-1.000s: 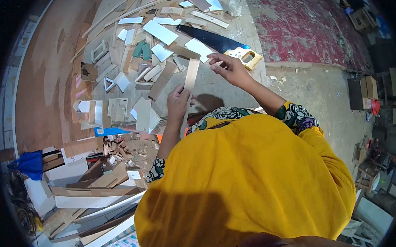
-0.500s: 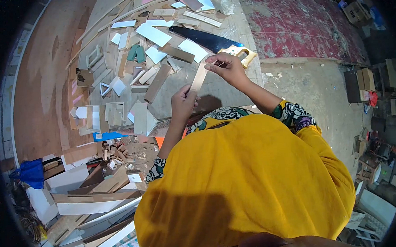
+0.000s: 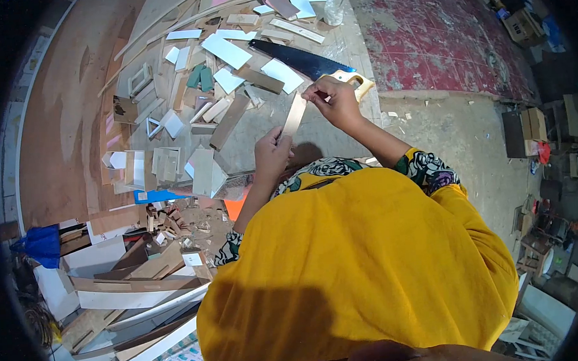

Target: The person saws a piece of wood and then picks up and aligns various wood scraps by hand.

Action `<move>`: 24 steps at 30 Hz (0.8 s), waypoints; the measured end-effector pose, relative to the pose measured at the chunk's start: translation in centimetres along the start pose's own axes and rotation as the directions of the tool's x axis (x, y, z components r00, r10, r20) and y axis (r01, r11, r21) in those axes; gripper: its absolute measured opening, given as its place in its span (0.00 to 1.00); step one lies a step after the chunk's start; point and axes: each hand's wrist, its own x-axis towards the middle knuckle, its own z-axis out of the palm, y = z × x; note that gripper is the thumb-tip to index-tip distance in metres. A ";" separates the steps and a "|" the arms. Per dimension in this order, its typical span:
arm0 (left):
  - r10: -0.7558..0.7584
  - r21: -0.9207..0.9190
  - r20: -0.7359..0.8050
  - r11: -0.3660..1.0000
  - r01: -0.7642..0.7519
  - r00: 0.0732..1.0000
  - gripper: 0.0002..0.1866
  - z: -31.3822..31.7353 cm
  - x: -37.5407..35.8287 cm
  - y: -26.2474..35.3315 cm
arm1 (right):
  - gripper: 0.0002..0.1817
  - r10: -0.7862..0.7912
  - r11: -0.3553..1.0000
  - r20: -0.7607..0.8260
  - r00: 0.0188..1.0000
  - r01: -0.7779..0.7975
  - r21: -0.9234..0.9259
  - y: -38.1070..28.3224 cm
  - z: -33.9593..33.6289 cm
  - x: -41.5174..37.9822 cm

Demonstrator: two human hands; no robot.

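Note:
A short, flat strip of pale wood (image 3: 293, 118) is held up over the near edge of the worktable. My left hand (image 3: 273, 152) is closed around its lower end. At the upper end, the fingers of my right hand (image 3: 334, 102) pinch together at the strip's corner. Just beyond my right hand lies a handsaw (image 3: 306, 58) with a dark blade and a yellowish wooden handle, which the hand partly overlaps in view. A brown wood block (image 3: 230, 122) rests on the table to the left of the strip.
Many wood and white board offcuts (image 3: 226, 51) cover the worktable (image 3: 239, 158). Two green pieces (image 3: 199, 76) lie among them. A clear plastic cup (image 3: 333, 11) stands at the far right corner. Below left is a heap of boards (image 3: 135, 284); concrete floor (image 3: 448, 135) extends right.
The strip has tilted slightly, and its face looks brighter. My left hand has shifted a little right and down; my right hand stays at the upper end.

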 end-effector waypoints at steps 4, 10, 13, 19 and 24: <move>-0.033 0.025 0.020 0.999 0.032 0.999 0.10 0.3 -0.2 0.8 | 0.03 -0.074 0.992 0.006 0.997 0.074 -0.104 0.3 -0.1 -0.1; -0.059 -0.005 0.017 0.998 0.059 0.998 0.12 0.8 -0.4 0.9 | 0.05 -0.226 0.917 0.098 0.969 0.245 -0.315 -0.2 -0.8 0.0; -0.085 -0.031 0.030 0.996 0.086 0.996 0.12 1.0 -0.4 0.9 | 0.04 -0.188 0.939 0.078 0.979 0.202 -0.280 0.3 -0.8 0.0; -0.063 -0.046 0.038 0.997 0.065 0.997 0.12 1.4 0.0 1.3 | 0.07 0.240 0.923 0.102 0.966 -0.259 0.286 2.0 -0.4 -0.2; -0.099 -0.097 0.059 0.990 0.104 0.993 0.13 1.4 0.3 1.7 | 0.05 0.447 0.717 0.228 0.865 -0.499 0.486 2.3 -1.8 0.4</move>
